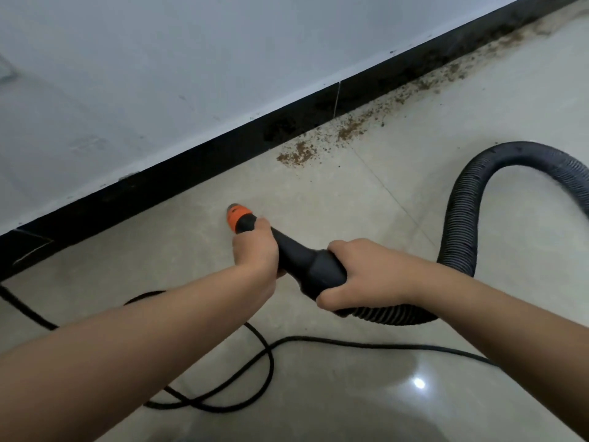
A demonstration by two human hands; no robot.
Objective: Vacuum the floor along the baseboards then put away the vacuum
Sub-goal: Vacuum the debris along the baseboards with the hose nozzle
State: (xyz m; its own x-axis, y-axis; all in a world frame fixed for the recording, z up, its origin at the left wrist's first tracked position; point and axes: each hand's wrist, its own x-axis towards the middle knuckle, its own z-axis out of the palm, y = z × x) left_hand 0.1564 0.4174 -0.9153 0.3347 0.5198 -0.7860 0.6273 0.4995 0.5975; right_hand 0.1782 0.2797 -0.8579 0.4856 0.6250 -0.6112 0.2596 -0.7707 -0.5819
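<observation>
A black vacuum nozzle [302, 260] with an orange tip [234, 216] points down at the pale tiled floor, a short way out from the black baseboard [191, 167]. My left hand [256, 247] grips the nozzle just behind the orange tip. My right hand [357, 272] grips the wider black cuff where the ribbed hose [462, 224] joins. The hose loops up and off to the right. Brown dirt crumbs [298, 153] lie along the baseboard, from above the tip up to the far right corner.
A black power cord [264, 352] loops across the floor beneath my arms and runs off to the left and right. The grey-white wall [159, 74] rises behind the baseboard. Floor tiles [398, 393] near me are glossy with a light glare.
</observation>
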